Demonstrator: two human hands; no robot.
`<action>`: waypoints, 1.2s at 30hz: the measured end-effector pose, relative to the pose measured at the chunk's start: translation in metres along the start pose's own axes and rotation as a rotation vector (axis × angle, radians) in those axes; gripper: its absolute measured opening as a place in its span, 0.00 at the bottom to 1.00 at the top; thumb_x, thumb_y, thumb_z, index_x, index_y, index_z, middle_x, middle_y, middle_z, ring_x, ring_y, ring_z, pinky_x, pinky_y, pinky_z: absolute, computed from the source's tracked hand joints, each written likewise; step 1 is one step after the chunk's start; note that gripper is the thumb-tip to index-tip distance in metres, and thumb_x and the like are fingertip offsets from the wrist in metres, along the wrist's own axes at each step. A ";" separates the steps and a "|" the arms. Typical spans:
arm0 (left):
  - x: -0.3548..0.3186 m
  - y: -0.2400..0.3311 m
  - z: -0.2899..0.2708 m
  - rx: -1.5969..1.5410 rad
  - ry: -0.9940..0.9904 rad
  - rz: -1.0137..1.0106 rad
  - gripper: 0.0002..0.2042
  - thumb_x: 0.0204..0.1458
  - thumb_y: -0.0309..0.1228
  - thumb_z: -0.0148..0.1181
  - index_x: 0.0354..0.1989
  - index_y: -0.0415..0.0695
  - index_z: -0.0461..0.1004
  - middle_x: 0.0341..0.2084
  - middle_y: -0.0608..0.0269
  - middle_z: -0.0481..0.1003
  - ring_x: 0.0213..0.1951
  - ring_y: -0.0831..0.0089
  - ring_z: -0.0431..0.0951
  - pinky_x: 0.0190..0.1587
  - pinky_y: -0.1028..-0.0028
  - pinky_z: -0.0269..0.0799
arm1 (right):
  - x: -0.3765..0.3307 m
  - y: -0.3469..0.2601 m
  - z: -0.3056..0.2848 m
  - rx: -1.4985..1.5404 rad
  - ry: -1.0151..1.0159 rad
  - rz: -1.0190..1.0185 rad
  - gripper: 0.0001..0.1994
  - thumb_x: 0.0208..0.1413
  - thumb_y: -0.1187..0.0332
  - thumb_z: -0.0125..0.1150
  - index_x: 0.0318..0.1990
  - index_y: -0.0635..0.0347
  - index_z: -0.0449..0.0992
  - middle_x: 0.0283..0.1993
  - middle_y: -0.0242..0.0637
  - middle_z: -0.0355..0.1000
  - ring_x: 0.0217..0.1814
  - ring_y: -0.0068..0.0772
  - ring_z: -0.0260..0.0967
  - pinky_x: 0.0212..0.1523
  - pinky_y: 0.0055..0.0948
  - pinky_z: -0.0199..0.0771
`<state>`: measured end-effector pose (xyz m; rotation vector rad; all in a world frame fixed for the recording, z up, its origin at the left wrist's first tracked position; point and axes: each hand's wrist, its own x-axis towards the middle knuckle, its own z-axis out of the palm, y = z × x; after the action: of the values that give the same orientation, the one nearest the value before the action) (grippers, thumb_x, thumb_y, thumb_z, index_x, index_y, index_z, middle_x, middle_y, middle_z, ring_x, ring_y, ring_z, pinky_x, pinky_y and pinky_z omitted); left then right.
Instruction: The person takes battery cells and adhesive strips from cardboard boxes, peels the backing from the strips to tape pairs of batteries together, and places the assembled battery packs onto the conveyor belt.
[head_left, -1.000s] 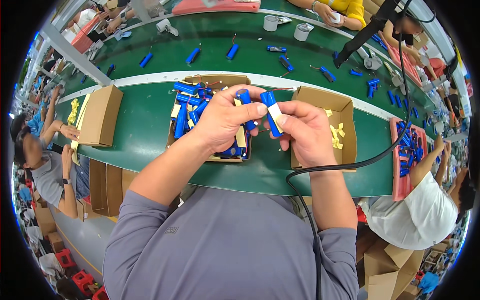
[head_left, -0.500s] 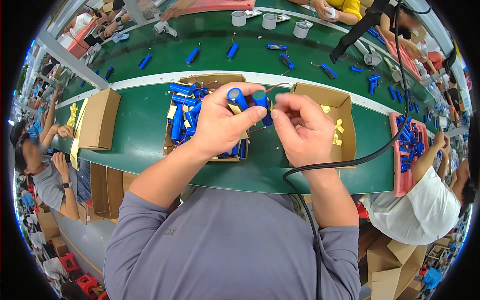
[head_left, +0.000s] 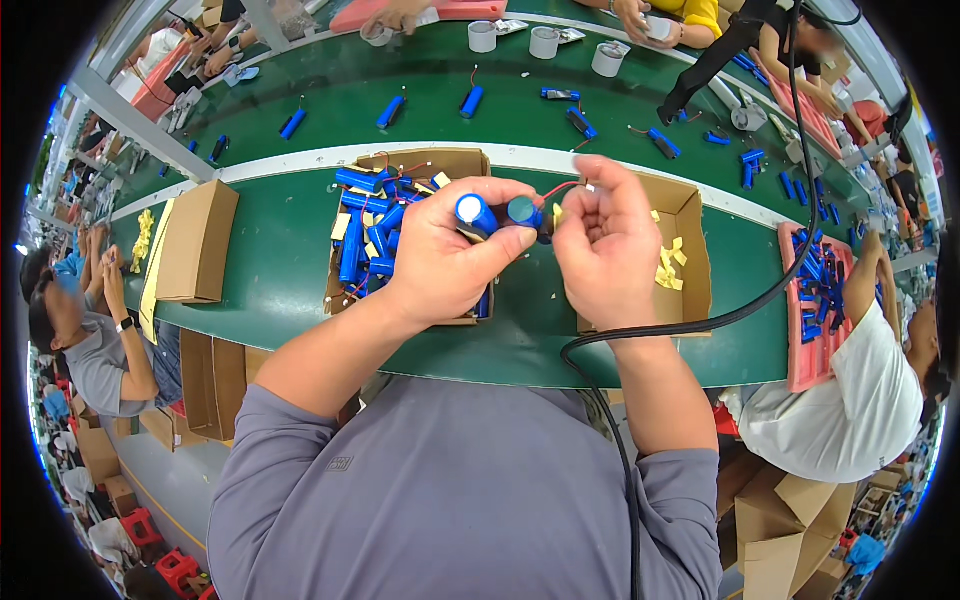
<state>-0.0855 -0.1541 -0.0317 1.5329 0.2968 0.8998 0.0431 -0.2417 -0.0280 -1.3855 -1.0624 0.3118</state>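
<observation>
My left hand (head_left: 450, 245) is closed around two blue cylindrical batteries, side by side with their ends up. The left battery (head_left: 476, 214) shows a pale, shiny end; the right battery (head_left: 523, 211) has a dark green end. From the right battery a thin red wire (head_left: 560, 187) curves toward my right hand (head_left: 612, 245). That hand's fingers are curled, and a small yellow scrap (head_left: 557, 214) shows at the thumb tip, close to the battery. Behind my left hand, a cardboard box (head_left: 462, 162) holds many wired blue batteries with yellow patches.
Yellow scraps (head_left: 669, 268) lie in an open cardboard box (head_left: 690, 215) behind my right hand. A black cable (head_left: 700, 327) crosses my right wrist. Beyond the white rail (head_left: 530, 157), loose batteries lie on the green belt (head_left: 340, 90). A red tray (head_left: 806, 372) of batteries stands at right.
My right hand has turned, its index finger now raised, and a yellow scrap shows at its thumb. The two batteries in my left hand have tilted, their ends facing up more.
</observation>
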 end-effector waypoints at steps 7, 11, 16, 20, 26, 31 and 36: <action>0.037 0.017 -0.019 -0.111 0.154 -0.310 0.14 0.48 0.22 0.60 0.44 0.34 0.70 0.32 0.58 0.75 0.26 0.76 0.73 0.31 0.76 0.72 | 0.009 0.054 -0.089 -0.863 0.055 0.018 0.05 0.46 0.74 0.53 0.31 0.63 0.74 0.30 0.45 0.72 0.32 0.47 0.70 0.35 0.40 0.70; 0.105 -0.014 -0.037 0.107 0.158 -0.429 0.13 0.48 0.25 0.60 0.42 0.35 0.70 0.27 0.61 0.73 0.25 0.77 0.72 0.26 0.77 0.68 | -0.005 0.051 -0.110 -0.903 0.011 0.157 0.07 0.49 0.69 0.57 0.31 0.62 0.76 0.35 0.45 0.73 0.37 0.48 0.70 0.39 0.39 0.70; 0.151 -0.035 -0.030 0.159 0.164 -0.486 0.10 0.49 0.27 0.60 0.38 0.37 0.70 0.27 0.63 0.72 0.25 0.77 0.71 0.25 0.77 0.67 | -0.016 0.053 -0.108 -0.744 0.049 -0.016 0.06 0.48 0.70 0.60 0.31 0.63 0.75 0.35 0.46 0.73 0.40 0.49 0.70 0.42 0.38 0.70; 0.134 -0.011 -0.013 0.018 0.132 -0.415 0.11 0.52 0.35 0.60 0.35 0.41 0.69 0.25 0.66 0.70 0.25 0.77 0.70 0.24 0.77 0.66 | -0.015 0.038 -0.097 -0.339 0.056 0.125 0.04 0.52 0.76 0.58 0.34 0.68 0.74 0.35 0.36 0.73 0.32 0.23 0.69 0.29 0.20 0.70; 0.062 0.023 0.017 -0.290 0.027 -0.787 0.20 0.57 0.51 0.50 0.32 0.43 0.70 0.26 0.65 0.70 0.26 0.75 0.72 0.21 0.76 0.66 | -0.004 0.006 -0.027 -0.023 -0.085 -0.025 0.10 0.49 0.71 0.63 0.38 0.65 0.75 0.33 0.38 0.71 0.31 0.28 0.70 0.29 0.23 0.71; 0.027 0.005 0.012 -0.260 0.019 -0.617 0.23 0.60 0.52 0.39 0.40 0.40 0.68 0.25 0.62 0.71 0.21 0.77 0.70 0.16 0.78 0.65 | -0.001 -0.001 0.009 -0.065 -0.140 0.082 0.19 0.47 0.70 0.65 0.48 0.61 0.73 0.37 0.39 0.67 0.36 0.33 0.68 0.35 0.28 0.70; 0.015 0.010 0.015 -0.146 -0.113 -0.540 0.25 0.61 0.51 0.37 0.48 0.40 0.68 0.28 0.61 0.72 0.20 0.75 0.73 0.19 0.79 0.69 | -0.017 0.015 0.006 0.028 -0.115 0.157 0.15 0.50 0.76 0.60 0.46 0.67 0.71 0.36 0.36 0.68 0.34 0.24 0.67 0.32 0.22 0.69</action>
<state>-0.0683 -0.1576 -0.0161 1.2706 0.5205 0.3974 0.0351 -0.2470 -0.0494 -1.4426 -1.0407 0.5244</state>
